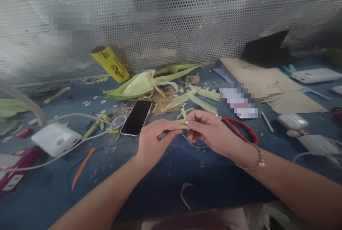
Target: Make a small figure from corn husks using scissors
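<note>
My left hand (157, 135) and my right hand (207, 127) meet over the middle of the table, both closed on one pale green strip of corn husk (178, 126). Its left part lies between my left thumb and fingers, while my right fingertips pinch the other end. A thin strand hangs below my right hand. Just behind lie more husk strips (191, 98) on a piece of brown cardboard (162, 103). Red-handled scissors (240, 128) rest beside my right wrist, their blades mostly hidden by the hand. To the left of my left hand is a black-screened phone (137, 117).
A larger bundle of green husk (139, 84) and a yellow tube (110, 63) stand near the perforated metal wall (187, 16). At left are a white charger block (56, 138) with cables and an orange strip (83, 168). Brown card sheets (251, 76) lie at right.
</note>
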